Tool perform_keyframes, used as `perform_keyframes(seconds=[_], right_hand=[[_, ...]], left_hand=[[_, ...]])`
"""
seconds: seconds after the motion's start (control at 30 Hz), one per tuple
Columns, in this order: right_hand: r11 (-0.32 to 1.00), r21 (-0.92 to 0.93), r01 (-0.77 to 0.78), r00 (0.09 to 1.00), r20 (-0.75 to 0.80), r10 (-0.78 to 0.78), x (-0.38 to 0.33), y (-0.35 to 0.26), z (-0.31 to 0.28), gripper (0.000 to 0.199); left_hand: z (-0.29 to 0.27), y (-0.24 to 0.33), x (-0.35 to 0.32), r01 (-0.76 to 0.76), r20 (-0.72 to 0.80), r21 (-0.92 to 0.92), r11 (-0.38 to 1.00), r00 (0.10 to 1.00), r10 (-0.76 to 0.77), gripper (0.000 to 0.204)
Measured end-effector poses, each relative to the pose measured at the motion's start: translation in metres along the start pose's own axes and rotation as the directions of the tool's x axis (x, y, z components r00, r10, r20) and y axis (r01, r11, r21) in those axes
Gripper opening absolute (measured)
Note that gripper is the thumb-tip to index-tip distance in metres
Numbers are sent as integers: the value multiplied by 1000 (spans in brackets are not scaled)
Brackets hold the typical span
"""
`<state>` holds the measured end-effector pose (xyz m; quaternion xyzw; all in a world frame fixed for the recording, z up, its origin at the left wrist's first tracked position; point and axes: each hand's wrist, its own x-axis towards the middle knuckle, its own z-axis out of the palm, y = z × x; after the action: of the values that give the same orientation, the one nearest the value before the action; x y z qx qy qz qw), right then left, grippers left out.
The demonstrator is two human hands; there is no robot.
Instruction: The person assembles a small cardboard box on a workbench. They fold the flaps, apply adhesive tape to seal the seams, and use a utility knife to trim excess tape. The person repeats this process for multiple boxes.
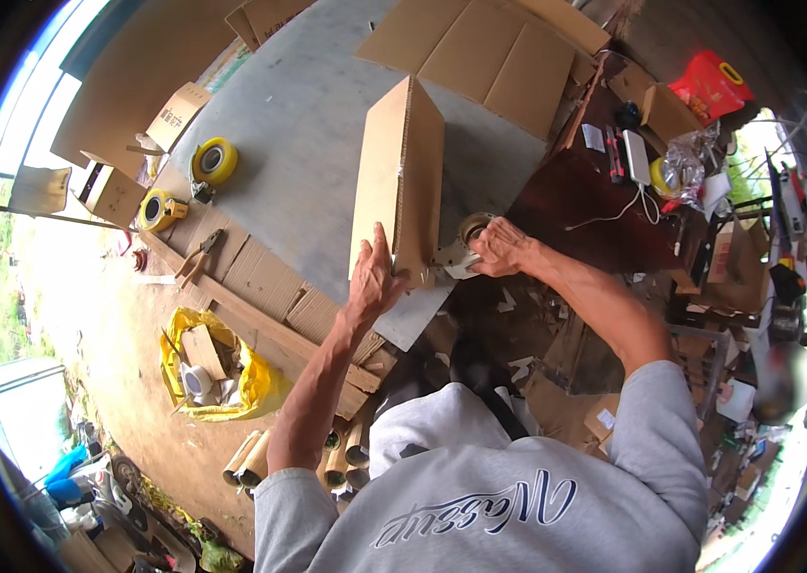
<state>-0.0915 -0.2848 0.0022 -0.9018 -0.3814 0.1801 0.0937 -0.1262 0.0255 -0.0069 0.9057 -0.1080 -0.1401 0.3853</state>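
Note:
A brown cardboard box [379, 167] stands on the grey table sheet [289, 143] in front of me, its narrow side turned up along an edge. My left hand [375, 277] grips its near end, with the fingers lying up along the left face. At the near right corner, my right hand [503, 248] is closed around a tape dispenser [461, 256]. The tape roll [472, 227] shows just beyond my knuckles, and the dispenser's front end is close against the box. Whether tape sticks to the cardboard there cannot be made out.
Yellow-rimmed tape rolls [215, 160] and pliers [199, 256] lie at the left. Flattened cardboard [470, 53] covers the far side. On the right, a dark red table [580, 205] bears a white device with a cable. A yellow bag [260, 382] of scraps sits on the floor.

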Motion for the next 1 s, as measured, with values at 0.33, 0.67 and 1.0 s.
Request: perform_keyframes(seconds=[0.33, 0.67, 1.0], right_hand=[[882, -154, 445, 875, -134, -465, 41, 77, 43, 50], [904, -232, 358, 918, -90, -386, 52, 125, 102, 59], [992, -100, 73, 919, -380, -106, 3, 61, 116, 38]], left_hand=[[-8, 6, 2, 120, 76, 44, 992, 989, -123, 107], [-7, 7, -3, 130, 53, -7, 992, 990, -129, 109], [-3, 1, -2, 93, 55, 32, 995, 994, -94, 109]])
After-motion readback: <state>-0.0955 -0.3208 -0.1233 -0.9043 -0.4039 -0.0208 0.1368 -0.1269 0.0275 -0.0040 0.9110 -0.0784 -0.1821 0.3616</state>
